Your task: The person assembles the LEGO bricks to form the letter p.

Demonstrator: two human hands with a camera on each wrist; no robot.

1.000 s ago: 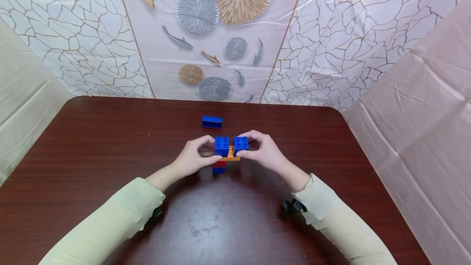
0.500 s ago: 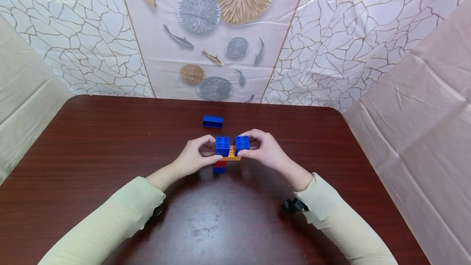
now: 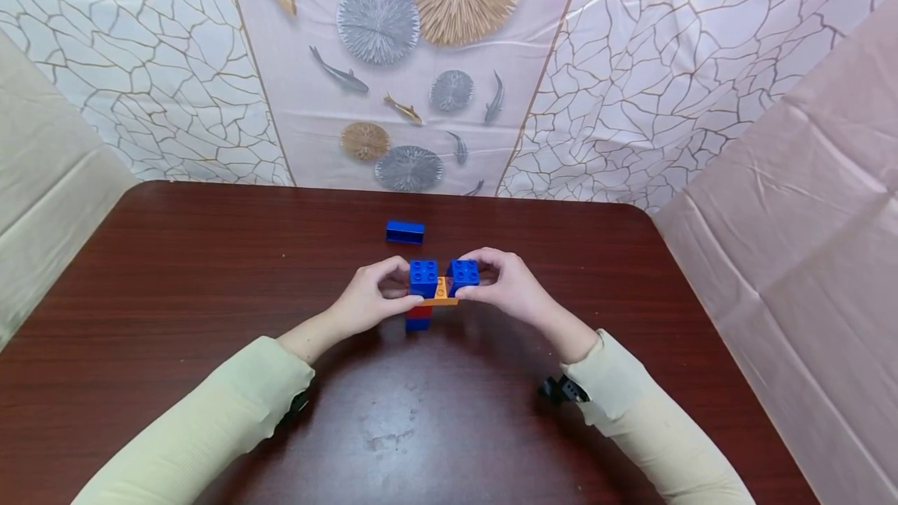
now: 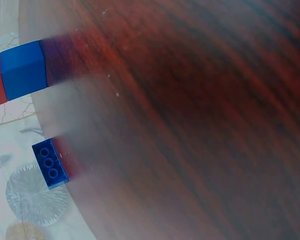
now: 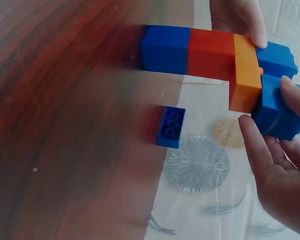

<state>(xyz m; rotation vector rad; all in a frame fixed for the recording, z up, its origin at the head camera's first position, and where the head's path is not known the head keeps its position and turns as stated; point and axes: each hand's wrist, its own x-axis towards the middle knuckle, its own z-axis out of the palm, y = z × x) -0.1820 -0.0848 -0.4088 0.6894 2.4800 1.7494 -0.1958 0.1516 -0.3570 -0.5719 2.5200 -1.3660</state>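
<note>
A small tower of toy building bricks stands on the table [image 3: 393, 411]: a blue base brick [image 5: 165, 50], a red brick [image 5: 210, 52], then a longer orange brick [image 5: 245, 75] overhanging to the right. On top, my left hand [image 3: 368, 298] grips the left blue brick [image 3: 424, 277] between thumb and fingers. My right hand [image 3: 508, 287] pinches the second blue brick [image 5: 277, 110] at the orange brick's right end. That brick tilts, with orange studs visible between the two blue ones. In the left wrist view only the red and blue lower bricks and a sliver of finger show.
Behind the tower a loose blue brick [image 3: 404, 232] lies on its side, its hollow underside facing me. A patterned wall covering [image 3: 449, 100] rises past the table's far edge, with pale cloth [image 3: 793, 217] at the right side.
The right blue brick has shifted slightly to the right and tilted in my right hand, widening the gap to the left one. My left hand and the tower have stayed nearly still.
</note>
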